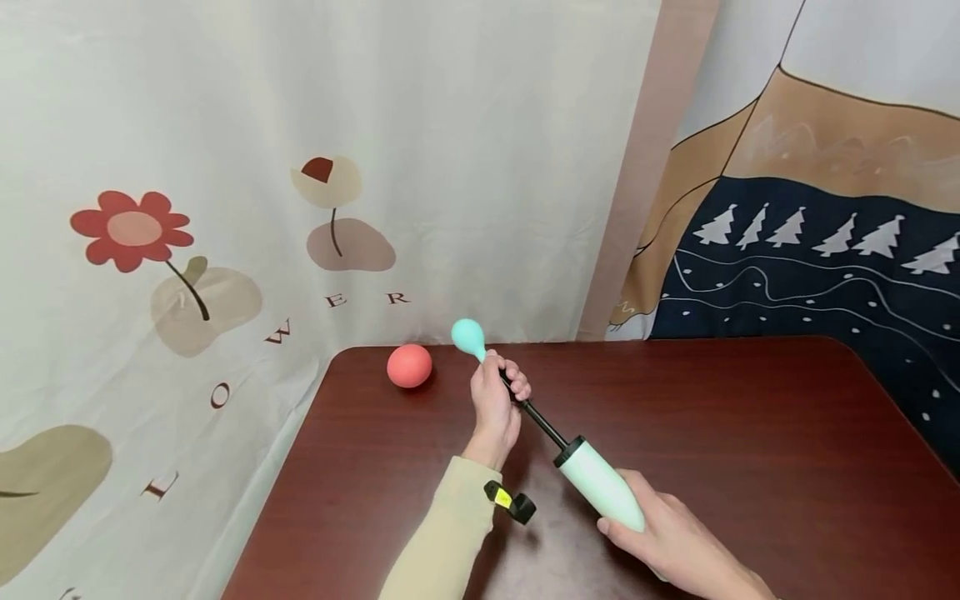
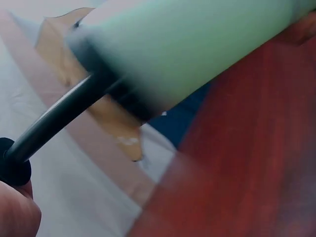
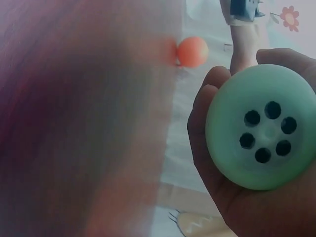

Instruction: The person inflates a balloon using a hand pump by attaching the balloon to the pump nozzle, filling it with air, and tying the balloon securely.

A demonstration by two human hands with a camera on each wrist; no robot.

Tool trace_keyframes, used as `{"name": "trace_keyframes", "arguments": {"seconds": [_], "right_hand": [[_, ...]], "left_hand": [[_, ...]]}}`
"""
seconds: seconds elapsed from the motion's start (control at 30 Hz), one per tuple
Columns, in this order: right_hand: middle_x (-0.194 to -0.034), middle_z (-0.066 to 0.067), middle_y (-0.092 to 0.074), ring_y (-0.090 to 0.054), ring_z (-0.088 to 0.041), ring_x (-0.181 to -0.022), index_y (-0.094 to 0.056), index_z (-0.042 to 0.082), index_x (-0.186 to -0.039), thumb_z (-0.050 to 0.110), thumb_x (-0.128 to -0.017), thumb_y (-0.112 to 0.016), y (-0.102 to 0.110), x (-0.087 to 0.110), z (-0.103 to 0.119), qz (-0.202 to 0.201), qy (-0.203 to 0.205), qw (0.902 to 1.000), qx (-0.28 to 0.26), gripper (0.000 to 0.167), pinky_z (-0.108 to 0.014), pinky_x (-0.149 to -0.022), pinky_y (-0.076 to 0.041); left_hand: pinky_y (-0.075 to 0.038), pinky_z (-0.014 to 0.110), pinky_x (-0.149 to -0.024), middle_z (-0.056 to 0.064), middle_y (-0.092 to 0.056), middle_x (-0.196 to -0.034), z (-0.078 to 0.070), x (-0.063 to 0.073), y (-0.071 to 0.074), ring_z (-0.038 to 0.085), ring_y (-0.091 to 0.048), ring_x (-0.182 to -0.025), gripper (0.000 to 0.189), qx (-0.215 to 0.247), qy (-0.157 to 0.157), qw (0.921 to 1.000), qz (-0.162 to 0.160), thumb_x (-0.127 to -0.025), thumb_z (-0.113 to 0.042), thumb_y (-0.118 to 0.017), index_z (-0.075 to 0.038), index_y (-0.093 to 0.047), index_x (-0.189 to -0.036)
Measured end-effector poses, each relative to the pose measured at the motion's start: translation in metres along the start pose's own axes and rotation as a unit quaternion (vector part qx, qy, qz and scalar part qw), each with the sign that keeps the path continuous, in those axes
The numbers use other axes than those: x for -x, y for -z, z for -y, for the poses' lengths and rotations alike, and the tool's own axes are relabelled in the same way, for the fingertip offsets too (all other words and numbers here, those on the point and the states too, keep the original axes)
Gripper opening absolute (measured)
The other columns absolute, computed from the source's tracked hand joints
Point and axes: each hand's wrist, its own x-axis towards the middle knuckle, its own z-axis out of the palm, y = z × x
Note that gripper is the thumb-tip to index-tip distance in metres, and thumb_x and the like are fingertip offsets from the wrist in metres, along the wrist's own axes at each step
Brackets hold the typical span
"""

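A hand-held balloon pump [image 1: 602, 486] slants across the middle of the head view, its pale green barrel low and its black rod [image 1: 547, 426] drawn out toward the upper left. My left hand [image 1: 498, 408] grips the far end of the pump, fingers curled round it. A small, partly filled turquoise balloon [image 1: 468, 336] sticks out beyond that hand, which hides its neck. Around the barrel's lower end curls my right hand [image 1: 675, 537]. In the right wrist view the barrel's rounded end [image 3: 269, 129] shows several dark holes.
A round red balloon [image 1: 409, 366] lies at the back left of the dark reddish-brown table [image 1: 712, 433]. Behind the table hangs a pale curtain [image 1: 487, 167] with flowers and letters; a dark printed cloth [image 1: 810, 283] is at the right. A black band [image 1: 512, 502] circles my left sleeve.
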Motion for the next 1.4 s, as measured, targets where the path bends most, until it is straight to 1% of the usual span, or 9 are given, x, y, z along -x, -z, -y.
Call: {"name": "trace_keyframes", "arguments": {"seconds": [0.1,0.17,0.3,0.5,0.7,0.83,1.0,1.13,1.4], "right_hand": [[-0.110,0.003,-0.063,-0.058,-0.014,-0.091,-0.051,0.019,-0.140,0.049,-0.091,-0.076,0.009,0.008,0.002,0.017,-0.013,0.9998,-0.001,0.063,-0.038,-0.073,-0.050],[-0.111,0.005,-0.062,-0.058,-0.013,-0.091,-0.051,0.020,-0.140,0.048,-0.091,-0.076,0.014,0.013,0.001,0.018,-0.001,0.9998,0.003,0.061,-0.036,-0.073,-0.049],[-0.110,0.007,-0.062,-0.058,-0.008,-0.088,-0.051,0.022,-0.140,0.050,-0.093,-0.073,0.017,0.017,-0.002,0.010,0.020,0.9996,0.020,0.058,-0.032,-0.071,-0.049],[-0.107,0.004,-0.063,-0.059,-0.010,-0.086,-0.050,0.018,-0.141,0.052,-0.094,-0.072,0.002,0.002,0.004,0.006,0.013,0.9999,0.006,0.062,-0.035,-0.070,-0.049],[-0.094,0.003,-0.063,-0.058,-0.005,-0.074,-0.052,0.010,-0.137,0.049,-0.094,-0.073,-0.009,-0.022,0.017,-0.040,0.046,0.9981,-0.006,0.061,-0.026,-0.063,-0.049],[-0.089,0.003,-0.063,-0.057,-0.005,-0.071,-0.054,0.008,-0.134,0.046,-0.093,-0.075,-0.012,-0.034,0.021,-0.058,0.057,0.9964,-0.025,0.059,-0.026,-0.063,-0.049],[-0.088,0.004,-0.063,-0.058,-0.005,-0.070,-0.055,0.013,-0.136,0.044,-0.092,-0.076,-0.022,-0.037,0.020,-0.064,0.045,0.9955,-0.053,0.058,-0.026,-0.063,-0.050],[-0.086,0.005,-0.063,-0.058,-0.005,-0.069,-0.053,0.015,-0.141,0.045,-0.094,-0.075,-0.024,-0.030,0.017,-0.057,0.026,0.9960,-0.064,0.061,-0.026,-0.064,-0.050],[-0.112,0.001,-0.063,-0.059,-0.014,-0.090,-0.049,0.014,-0.145,0.049,-0.095,-0.072,-0.010,0.001,0.003,0.009,-0.026,0.9987,-0.043,0.064,-0.033,-0.072,-0.050]], "left_hand": [[-0.031,0.015,-0.045,-0.003,-0.043,-0.066,-0.014,-0.012,-0.001,0.005,-0.038,-0.048,0.033,0.020,-0.021,0.9996,-0.005,-0.112,-0.024,-0.041,-0.015,-0.044,-0.081],[-0.031,0.015,-0.045,-0.003,-0.042,-0.066,-0.021,-0.018,-0.001,0.005,-0.037,-0.049,0.034,0.031,-0.032,0.9990,-0.007,-0.112,-0.025,-0.042,-0.015,-0.044,-0.079],[-0.031,0.015,-0.046,-0.002,-0.042,-0.065,-0.023,-0.022,-0.001,0.006,-0.037,-0.049,0.035,0.038,-0.036,0.9986,-0.003,-0.113,-0.024,-0.043,-0.014,-0.044,-0.079],[-0.030,0.015,-0.045,-0.002,-0.042,-0.065,-0.001,-0.007,-0.004,0.005,-0.038,-0.048,0.033,0.025,-0.014,0.9995,0.012,-0.111,-0.018,-0.041,-0.012,-0.045,-0.079],[-0.030,0.016,-0.047,-0.004,-0.040,-0.063,0.023,0.011,-0.004,0.007,-0.037,-0.049,0.034,0.007,0.008,0.9989,0.046,-0.111,-0.022,-0.043,-0.015,-0.044,-0.077],[-0.030,0.017,-0.048,-0.005,-0.039,-0.063,0.031,0.015,-0.001,0.006,-0.037,-0.049,0.032,0.000,0.024,0.9976,0.064,-0.110,-0.024,-0.044,-0.017,-0.043,-0.079],[-0.030,0.016,-0.046,-0.005,-0.039,-0.063,0.030,0.008,0.004,0.005,-0.037,-0.048,0.033,-0.015,0.012,0.9975,0.068,-0.112,-0.024,-0.041,-0.016,-0.042,-0.080],[-0.031,0.015,-0.045,-0.004,-0.039,-0.063,0.027,0.002,0.005,0.005,-0.037,-0.048,0.034,-0.015,0.006,0.9985,0.053,-0.113,-0.026,-0.041,-0.015,-0.043,-0.080],[-0.029,0.015,-0.046,-0.005,-0.039,-0.064,0.011,-0.018,0.010,0.005,-0.035,-0.049,0.035,0.008,-0.002,0.9998,0.018,-0.112,-0.026,-0.042,-0.016,-0.042,-0.078]]}}
